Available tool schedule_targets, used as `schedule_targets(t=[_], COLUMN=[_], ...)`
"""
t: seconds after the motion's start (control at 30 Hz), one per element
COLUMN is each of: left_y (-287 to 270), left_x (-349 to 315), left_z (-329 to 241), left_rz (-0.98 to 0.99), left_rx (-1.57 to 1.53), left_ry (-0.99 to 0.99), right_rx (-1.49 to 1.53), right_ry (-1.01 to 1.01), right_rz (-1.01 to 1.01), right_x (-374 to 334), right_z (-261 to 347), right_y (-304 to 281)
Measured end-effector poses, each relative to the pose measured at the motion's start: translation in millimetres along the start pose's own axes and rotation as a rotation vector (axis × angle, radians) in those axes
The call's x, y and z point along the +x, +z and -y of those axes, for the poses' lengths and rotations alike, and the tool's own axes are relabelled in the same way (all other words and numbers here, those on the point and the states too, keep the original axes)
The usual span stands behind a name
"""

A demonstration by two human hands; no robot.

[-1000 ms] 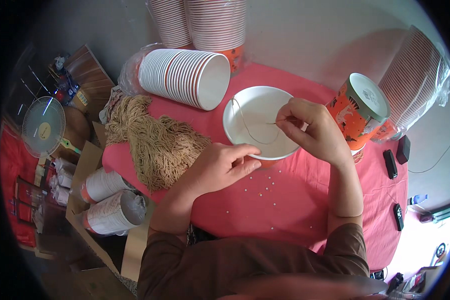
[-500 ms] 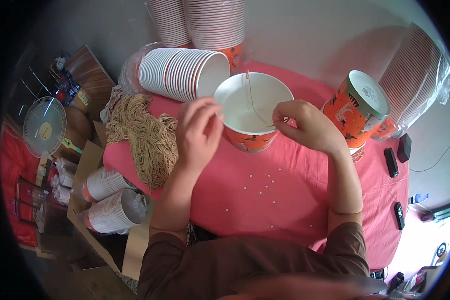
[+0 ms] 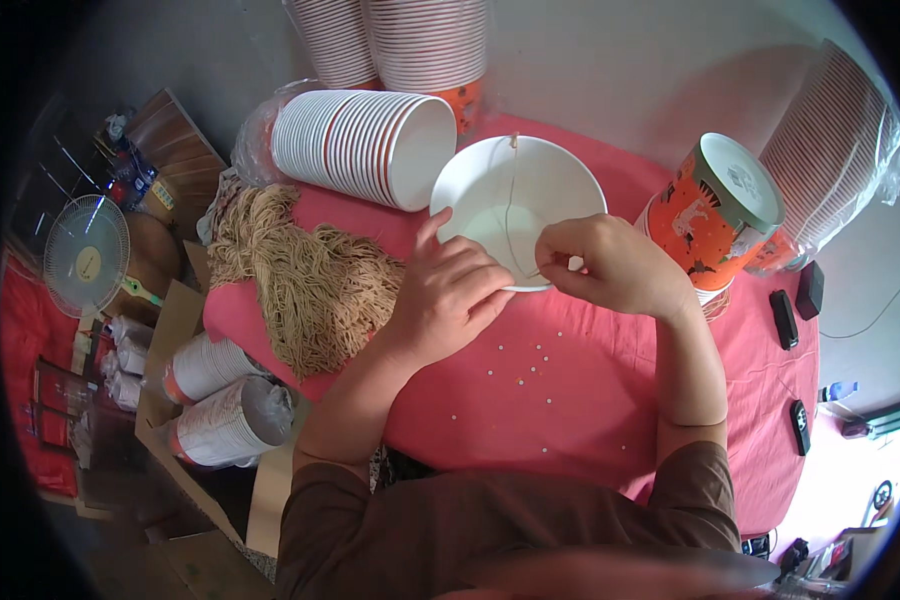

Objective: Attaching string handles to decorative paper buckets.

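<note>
A large paper bucket (image 3: 477,190) with a white inside stands at the middle of the pink-covered table, its mouth tilted toward me. A thin tan string (image 3: 511,215) hangs inside it from the far rim to the near right side. My right hand (image 3: 620,262) pinches the string's lower end in closed fingers at the near right rim. My left hand (image 3: 450,300) is at the near left rim, most fingers bent and one raised; its thumb and fingertips close on the rim. The bucket's outer front is largely hidden behind my hands.
A tangled bundle of tan strings (image 3: 310,285) lies left. Behind it rests a sideways stack of white buckets (image 3: 345,145); more stacks (image 3: 425,45) stand at the back. An upturned orange bucket (image 3: 710,215) is right. Small white discs (image 3: 520,382) dot the tablecloth (image 3: 590,420).
My left hand has moved right, from beside the bucket onto its near rim. The bucket has tilted toward me and shifted slightly right. My right hand keeps its pinch on the string.
</note>
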State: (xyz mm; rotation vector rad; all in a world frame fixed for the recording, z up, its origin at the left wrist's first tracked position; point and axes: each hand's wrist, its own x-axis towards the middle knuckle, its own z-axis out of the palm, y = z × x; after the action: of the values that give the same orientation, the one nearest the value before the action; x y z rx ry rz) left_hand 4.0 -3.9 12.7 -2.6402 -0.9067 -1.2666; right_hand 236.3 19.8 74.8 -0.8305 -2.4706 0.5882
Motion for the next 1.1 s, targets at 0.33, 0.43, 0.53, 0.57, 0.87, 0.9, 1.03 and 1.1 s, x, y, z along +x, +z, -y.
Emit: schedule_targets(t=[0.33, 0.43, 0.53, 0.57, 0.87, 0.9, 1.03, 1.1], left_y=[2.6, 1.3, 0.9, 0.4, 1.9, 2.4, 1.1, 1.0], left_x=[-5.1, -5.2, -5.3, -5.1, -6.9, -7.2, -6.1, -6.3], left_z=[-9.9, -13.4, -15.2, -16.1, -17.8, -17.8, -18.7, -18.6], left_rz=[-0.069, -0.111, -0.139, -0.142, -0.164, -0.170, -0.175, -0.171], left_rx=[0.141, 0.198, 0.227, 0.238, 0.253, 0.254, 0.256, 0.262], left_ry=[0.228, 0.265, 0.306, 0.312, 0.334, 0.338, 0.342, 0.355], right_rx=[-0.066, -0.098, -0.130, -0.147, -0.204, -0.204, -0.228, -0.232], right_ry=[-0.101, -0.098, -0.107, -0.112, -0.115, -0.114, -0.126, -0.118], right_rz=[0.019, 0.041, 0.040, 0.024, 0.047, 0.047, 0.040, 0.059], right_x=[-8.6, -10.4, -12.6, -13.4, -14.9, -15.4, -16.2, -15.8], right_z=[14.7, 20.0, 21.9, 22.5, 28.1, 28.2, 29.8, 30.7], right_y=[-4.2, -5.4, -3.1, -2.3, -3.3, -3.3, -2.8, -2.9])
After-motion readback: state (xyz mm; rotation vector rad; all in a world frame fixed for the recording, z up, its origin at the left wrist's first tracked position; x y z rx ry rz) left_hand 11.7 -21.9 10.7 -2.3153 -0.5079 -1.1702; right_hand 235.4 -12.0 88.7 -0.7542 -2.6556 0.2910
